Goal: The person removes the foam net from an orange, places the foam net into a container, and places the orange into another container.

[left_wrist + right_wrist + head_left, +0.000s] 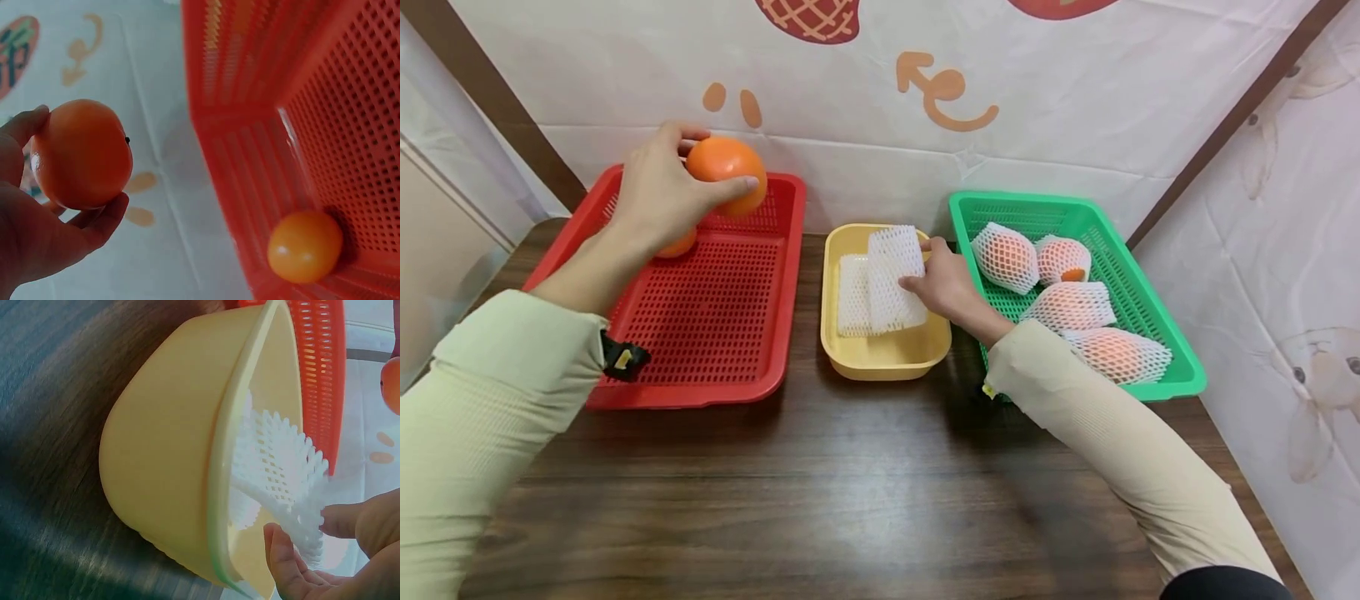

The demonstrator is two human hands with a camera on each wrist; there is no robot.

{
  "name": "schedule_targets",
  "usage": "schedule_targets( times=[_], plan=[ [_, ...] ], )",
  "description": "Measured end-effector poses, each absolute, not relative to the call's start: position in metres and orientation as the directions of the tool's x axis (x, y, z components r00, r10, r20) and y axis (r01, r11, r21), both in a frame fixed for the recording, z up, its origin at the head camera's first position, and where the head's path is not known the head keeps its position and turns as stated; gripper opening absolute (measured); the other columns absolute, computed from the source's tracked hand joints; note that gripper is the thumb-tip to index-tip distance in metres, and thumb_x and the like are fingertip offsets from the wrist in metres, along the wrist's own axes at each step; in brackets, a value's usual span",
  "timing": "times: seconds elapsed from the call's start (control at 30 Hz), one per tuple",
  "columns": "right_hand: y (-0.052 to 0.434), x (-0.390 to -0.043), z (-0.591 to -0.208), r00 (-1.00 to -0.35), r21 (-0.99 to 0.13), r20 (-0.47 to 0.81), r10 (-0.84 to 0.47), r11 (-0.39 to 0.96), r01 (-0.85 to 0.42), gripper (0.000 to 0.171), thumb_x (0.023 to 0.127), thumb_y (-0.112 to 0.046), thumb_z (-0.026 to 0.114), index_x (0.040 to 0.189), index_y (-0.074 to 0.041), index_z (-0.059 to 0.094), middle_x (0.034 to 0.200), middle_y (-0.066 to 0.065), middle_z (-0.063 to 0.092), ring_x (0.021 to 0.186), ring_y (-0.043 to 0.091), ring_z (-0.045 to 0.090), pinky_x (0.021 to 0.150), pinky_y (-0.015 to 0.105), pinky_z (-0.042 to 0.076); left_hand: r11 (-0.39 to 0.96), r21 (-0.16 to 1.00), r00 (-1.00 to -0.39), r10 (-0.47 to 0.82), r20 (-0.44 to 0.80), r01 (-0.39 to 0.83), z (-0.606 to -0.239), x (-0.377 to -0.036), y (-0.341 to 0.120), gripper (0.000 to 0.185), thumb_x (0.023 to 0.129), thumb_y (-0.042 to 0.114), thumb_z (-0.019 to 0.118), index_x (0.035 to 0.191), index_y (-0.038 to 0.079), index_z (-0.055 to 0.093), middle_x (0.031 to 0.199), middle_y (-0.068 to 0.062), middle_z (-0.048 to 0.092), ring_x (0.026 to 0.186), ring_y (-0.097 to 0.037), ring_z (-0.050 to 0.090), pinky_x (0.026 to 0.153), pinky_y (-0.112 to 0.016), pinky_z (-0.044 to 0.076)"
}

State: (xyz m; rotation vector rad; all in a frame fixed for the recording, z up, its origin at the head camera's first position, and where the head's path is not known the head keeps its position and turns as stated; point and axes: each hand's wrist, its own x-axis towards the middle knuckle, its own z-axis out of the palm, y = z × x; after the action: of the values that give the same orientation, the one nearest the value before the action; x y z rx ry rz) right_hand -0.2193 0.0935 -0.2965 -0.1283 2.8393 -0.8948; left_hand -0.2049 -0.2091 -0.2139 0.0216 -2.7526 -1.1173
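Observation:
My left hand (658, 192) grips a smooth orange persimmon (726, 167), thumb on one side and fingers on the other, above the back of the red basket (700, 342). In the left wrist view the persimmon (84, 153) shows a small dark tip. Another persimmon (305, 247) lies in the red basket, partly hidden by my left hand in the head view. Between thumb and fingers, my right hand (951, 283) pinches a white foam net sleeve (895, 279) at the yellow bin (887, 369). A second foam net sleeve (852, 300) lies flat inside that bin.
To the right stands a green basket (1138, 292) with several fruits in foam nets (1006, 257). A printed white cloth (865, 142) hangs behind the baskets. Dark wooden table (850, 483) extends in front of them.

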Motion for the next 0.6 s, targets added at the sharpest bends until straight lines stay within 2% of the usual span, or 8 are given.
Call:
schedule_targets(
  times=[0.1, 0.17, 0.27, 0.33, 0.43, 0.5, 0.6],
  plan=[
    [0.092, -0.221, -0.299, -0.983, -0.545, -0.131, -0.130, 0.837, -0.038, 0.061, 0.092, -0.025, 0.066, 0.136, 0.002, 0.035, 0.091, 0.015, 0.060, 0.081, 0.026, 0.061, 0.068, 0.034, 0.050, 0.738, 0.675, -0.988, -0.096, 0.122, 0.012, -0.218, -0.215, -0.216, 0.086, 0.082, 0.050, 0.068, 0.145, 0.005, 0.031, 0.138, -0.019, 0.044, 0.116, -0.033, 0.046, 0.094, -0.049, 0.040],
    [0.090, -0.222, -0.300, -0.983, -0.530, -0.128, -0.130, 0.847, -0.043, 0.062, 0.092, -0.026, 0.065, 0.137, 0.004, 0.034, 0.091, 0.015, 0.060, 0.086, 0.026, 0.060, 0.072, 0.035, 0.050, 0.747, 0.665, -0.989, -0.110, 0.102, -0.015, -0.222, -0.220, -0.220, 0.087, 0.082, 0.051, 0.068, 0.145, 0.004, 0.031, 0.138, -0.019, 0.044, 0.117, -0.033, 0.045, 0.094, -0.049, 0.040],
    [0.089, -0.219, -0.301, -0.984, -0.514, -0.119, -0.134, 0.856, -0.054, 0.068, 0.092, -0.029, 0.065, 0.140, 0.006, 0.031, 0.113, 0.021, 0.056, 0.104, 0.030, 0.056, 0.084, 0.038, 0.048, 0.757, 0.651, -0.990, -0.125, 0.069, -0.050, -0.227, -0.227, -0.224, 0.088, 0.082, 0.053, 0.066, 0.145, 0.003, 0.031, 0.137, -0.020, 0.043, 0.117, -0.034, 0.045, 0.095, -0.049, 0.040],
    [0.088, -0.216, -0.299, -0.983, -0.498, -0.115, -0.146, 0.864, -0.070, 0.072, 0.092, -0.032, 0.065, 0.142, 0.005, 0.029, 0.132, 0.024, 0.043, 0.114, 0.033, 0.050, 0.091, 0.041, 0.045, 0.761, 0.645, -0.990, -0.129, 0.051, -0.066, -0.229, -0.231, -0.227, 0.089, 0.082, 0.054, 0.065, 0.144, 0.002, 0.030, 0.137, -0.020, 0.044, 0.117, -0.034, 0.045, 0.095, -0.049, 0.040],
    [0.090, -0.210, -0.294, -0.976, -0.466, -0.103, -0.192, 0.876, -0.123, 0.068, 0.092, -0.035, 0.064, 0.142, 0.001, 0.035, 0.141, 0.024, 0.030, 0.111, 0.034, 0.051, 0.089, 0.041, 0.045, 0.765, 0.639, -0.991, -0.132, 0.030, -0.082, -0.231, -0.237, -0.230, 0.090, 0.082, 0.056, 0.064, 0.144, 0.001, 0.029, 0.136, -0.021, 0.044, 0.117, -0.035, 0.045, 0.094, -0.050, 0.040],
    [0.091, -0.207, -0.291, -0.964, -0.445, -0.090, -0.250, 0.876, -0.185, 0.060, 0.092, -0.034, 0.064, 0.137, 0.000, 0.044, 0.139, 0.022, 0.034, 0.110, 0.032, 0.051, 0.088, 0.041, 0.045, 0.764, 0.639, -0.991, -0.132, 0.021, -0.088, -0.231, -0.240, -0.232, 0.090, 0.082, 0.056, 0.064, 0.144, 0.001, 0.029, 0.136, -0.021, 0.043, 0.117, -0.035, 0.045, 0.094, -0.050, 0.040],
    [0.093, -0.204, -0.289, -0.932, -0.411, -0.102, -0.348, 0.868, -0.279, 0.047, 0.092, -0.031, 0.064, 0.128, -0.001, 0.056, 0.131, 0.019, 0.048, 0.113, 0.030, 0.050, 0.089, 0.039, 0.044, 0.763, 0.639, -0.991, -0.132, 0.006, -0.098, -0.232, -0.244, -0.233, 0.090, 0.082, 0.056, 0.063, 0.144, 0.001, 0.028, 0.136, -0.021, 0.043, 0.118, -0.035, 0.044, 0.094, -0.050, 0.040]
  ],
)
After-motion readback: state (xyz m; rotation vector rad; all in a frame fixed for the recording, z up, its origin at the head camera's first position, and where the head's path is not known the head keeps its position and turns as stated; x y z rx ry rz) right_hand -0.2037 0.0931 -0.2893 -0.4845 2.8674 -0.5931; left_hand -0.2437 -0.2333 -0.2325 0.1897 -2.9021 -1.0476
